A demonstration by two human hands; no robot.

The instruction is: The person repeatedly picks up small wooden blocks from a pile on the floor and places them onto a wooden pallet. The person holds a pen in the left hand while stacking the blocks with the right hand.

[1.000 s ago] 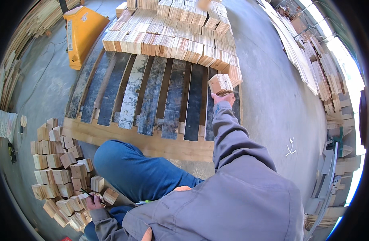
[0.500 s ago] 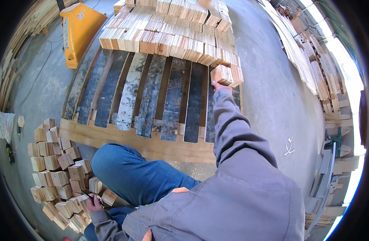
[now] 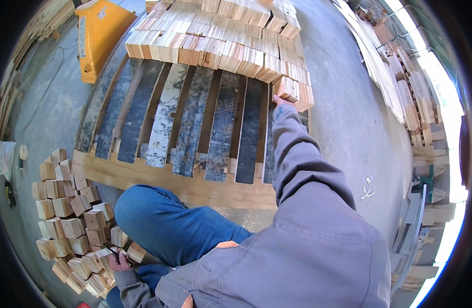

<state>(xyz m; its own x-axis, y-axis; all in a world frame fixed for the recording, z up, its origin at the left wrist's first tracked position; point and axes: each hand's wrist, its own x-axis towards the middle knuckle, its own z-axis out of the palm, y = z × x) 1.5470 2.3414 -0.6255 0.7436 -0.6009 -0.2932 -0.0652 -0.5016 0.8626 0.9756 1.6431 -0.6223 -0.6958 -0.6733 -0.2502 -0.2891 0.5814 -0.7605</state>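
My right hand (image 3: 282, 100) reaches out to the near right corner of the stack and is closed on a wooden block (image 3: 285, 88). That block lies up against the end of the nearest row of stacked wooden blocks (image 3: 215, 54); most of my fingers are hidden behind it. Beneath the stack is a slatted pallet (image 3: 187, 120), its slats dark and worn. Down at the left, my left hand (image 3: 120, 261) is closed around a thin dark stick-like thing (image 3: 110, 249), too small to name surely. It is beside a loose heap of wooden blocks (image 3: 71, 226).
A yellow machine part (image 3: 100, 38) stands at the pallet's far left. Long boards (image 3: 38, 33) lie beyond it. At the right are pale sheets (image 3: 372, 61), piled timber (image 3: 413, 92) and grey metal lengths (image 3: 410, 236). A white scrap (image 3: 368, 189) lies on the floor.
My right hand and its block have shifted slightly away from me, closer in against the end of the row. The left hand stays by the heap. The whole view has moved a little.
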